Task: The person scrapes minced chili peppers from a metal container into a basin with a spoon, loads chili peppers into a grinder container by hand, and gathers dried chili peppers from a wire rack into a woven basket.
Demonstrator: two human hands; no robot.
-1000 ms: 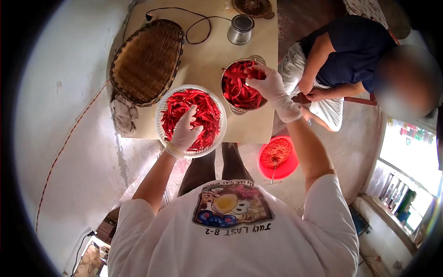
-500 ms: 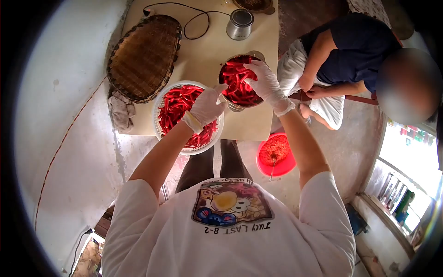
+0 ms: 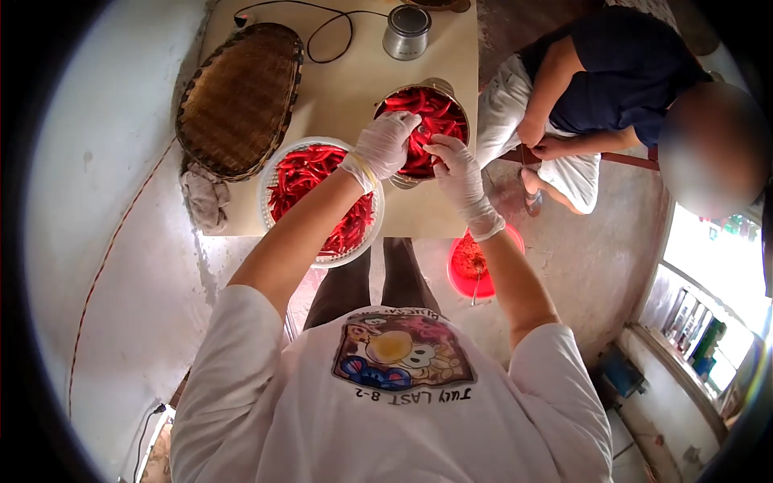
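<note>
Both my hands wear thin whitish gloves. My left hand (image 3: 382,149) is over the near left rim of a metal pot (image 3: 468,121), its fingers pinched together; what lies between them is hidden. Opposite it, my right hand (image 3: 457,167) reaches over the pot's right side, thumb and fingers closed on what looks like a red chili pepper. The fingertips of the two hands are close together above the red chili peppers (image 3: 439,121) filling the pot. Under my left forearm stands a white plastic basket (image 3: 270,217), also full of red chilies (image 3: 310,177).
A woven bamboo tray (image 3: 237,101) and a crumpled cloth (image 3: 205,197) lie along the wall. Behind the pot is a metal canister (image 3: 407,34) with a cord (image 3: 350,32). A pink basin (image 3: 459,282) of chopped red stuff is on the floor. Another person (image 3: 612,80) sits to the right.
My left hand has moved from above the basket to the pot's rim, its fingers closing. My right hand has drawn back towards me, its fingers now meeting near the left ones.
</note>
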